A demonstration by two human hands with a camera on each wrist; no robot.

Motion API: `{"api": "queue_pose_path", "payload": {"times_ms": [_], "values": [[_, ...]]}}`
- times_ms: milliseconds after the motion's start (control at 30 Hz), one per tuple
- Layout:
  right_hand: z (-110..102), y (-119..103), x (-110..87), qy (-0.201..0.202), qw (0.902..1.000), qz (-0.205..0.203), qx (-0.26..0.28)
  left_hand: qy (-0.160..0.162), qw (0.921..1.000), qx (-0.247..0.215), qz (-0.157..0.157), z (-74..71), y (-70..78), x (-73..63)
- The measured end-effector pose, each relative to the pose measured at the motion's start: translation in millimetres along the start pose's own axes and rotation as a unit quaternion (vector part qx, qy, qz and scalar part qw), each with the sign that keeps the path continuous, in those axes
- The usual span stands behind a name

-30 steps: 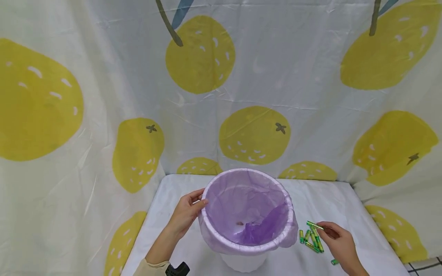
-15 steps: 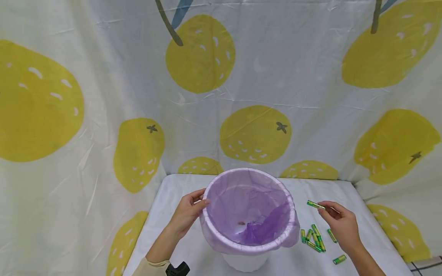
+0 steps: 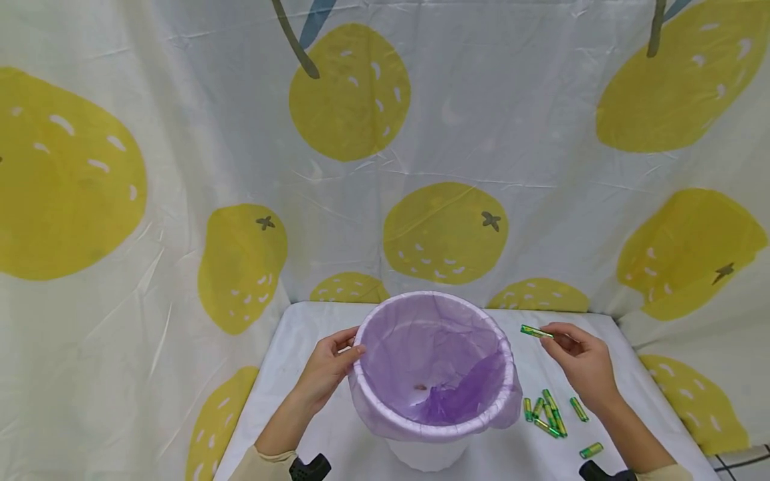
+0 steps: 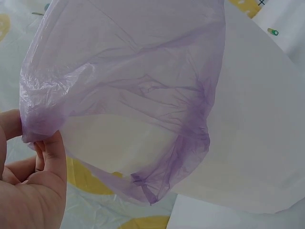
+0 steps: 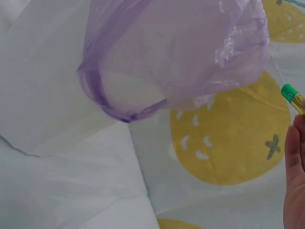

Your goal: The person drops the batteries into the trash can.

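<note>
A cloth with big yellow fruits (image 3: pixel 547 220) hangs behind a white table (image 3: pixel 337 421). On the table stands the white bin (image 3: pixel 427 457), with its mouth turned up. A purple bag (image 3: pixel 415 334) lines it and is folded over the rim, so this part I judge to be done. The left hand (image 3: pixel 327 367) grips the rim through the bag, with the thumb over the edge. The right hand (image 3: pixel 580 364) pinches one green battery (image 3: pixel 535 331) between thumb and fingers, to the right of the bin and apart from the rim; this one seems to be only halfway handled. Beside the bin lies a small heap of batteries (image 3: pixel 554 414), and two more, one nearer (image 3: pixel 591 450) and one farther (image 3: pixel 579 409), lie apart; all these appear to be left. Inside the bag I see no battery, only a small brown spot (image 3: pixel 420 387), which I cannot identify; the folds may hide something.
</note>
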State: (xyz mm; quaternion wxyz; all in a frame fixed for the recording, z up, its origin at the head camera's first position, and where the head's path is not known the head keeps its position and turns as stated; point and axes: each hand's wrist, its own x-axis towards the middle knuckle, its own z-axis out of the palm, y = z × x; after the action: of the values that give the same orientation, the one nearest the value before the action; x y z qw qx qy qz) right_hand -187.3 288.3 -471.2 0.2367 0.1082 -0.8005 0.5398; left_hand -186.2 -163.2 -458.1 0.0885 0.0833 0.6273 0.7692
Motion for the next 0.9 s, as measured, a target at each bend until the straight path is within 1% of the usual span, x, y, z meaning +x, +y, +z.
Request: {"api": "queue_pose_path", "payload": {"times_ms": [67,133,333,433,633,767,900], "values": [[1.3,-4.7,3.4,-0.004,0.9999,-0.013,0.002,0.002,1.0,0.0,-0.002,0.2,-0.1,-0.2],[2.8,-9.8,7.1,-0.013,0.9995,-0.022,0.016,0.006,1.0,-0.001,-0.004,0.6,-0.1,-0.2],[11.5,-27.1,18.8,-0.043,0.997,-0.03,0.057,0.007,1.0,0.003,-0.002,1.6,1.2,-0.3],[18.1,-33.7,24.5,-0.053,0.9961,-0.04,0.059,0.007,1.0,0.004,-0.003,1.3,1.8,-0.7],[33.8,-41.4,35.2,-0.074,0.9917,-0.068,0.08,0.004,1.0,0.004,-0.001,0.3,0.5,-0.6],[42.9,-45.5,42.4,-0.09,0.9894,-0.08,0.082,-0.002,0.9999,0.008,0.008,0.5,-0.6,-0.5],[51.3,-53.9,51.2,-0.107,0.9869,-0.084,0.086,0.004,0.9999,0.008,0.005,1.8,0.2,-0.7]]}}
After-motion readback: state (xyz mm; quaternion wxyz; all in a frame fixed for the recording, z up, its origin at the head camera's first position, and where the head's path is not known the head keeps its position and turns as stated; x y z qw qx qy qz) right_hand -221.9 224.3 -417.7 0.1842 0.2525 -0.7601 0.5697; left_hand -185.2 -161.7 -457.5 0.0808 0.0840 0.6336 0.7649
